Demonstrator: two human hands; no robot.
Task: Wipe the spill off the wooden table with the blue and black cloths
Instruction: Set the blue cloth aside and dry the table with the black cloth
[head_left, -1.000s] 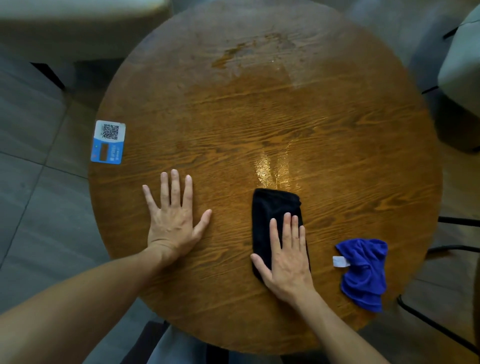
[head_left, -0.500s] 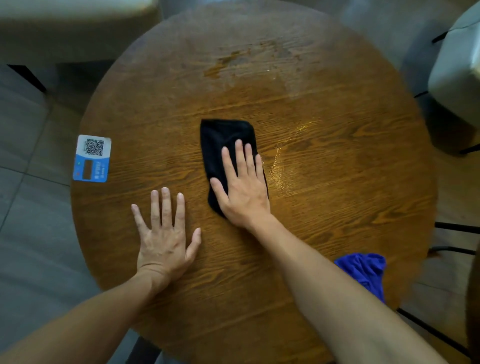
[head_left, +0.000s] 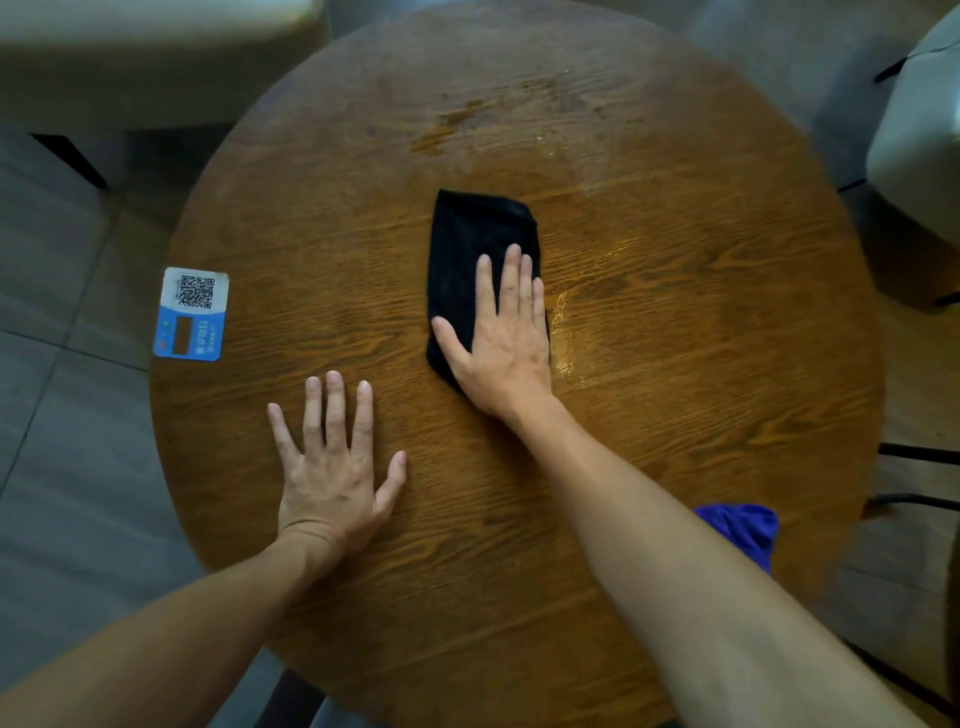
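Note:
A round wooden table fills the view. My right hand lies flat on the folded black cloth in the middle of the table and presses it down. A thin wet streak glistens just right of that hand. A darker wet patch sits near the far edge. My left hand rests flat on the bare wood nearer to me, fingers spread and holding nothing. The crumpled blue cloth lies at the near right edge, partly hidden behind my right forearm.
A blue and white QR-code sticker is stuck at the table's left edge. A pale cushioned seat stands beyond the far left, and another chair stands at the right. Grey floor tiles surround the table.
My right hand has slid the black cloth away from me, from near the front edge to the table's middle and across the wet streak. My left hand has stayed in place.

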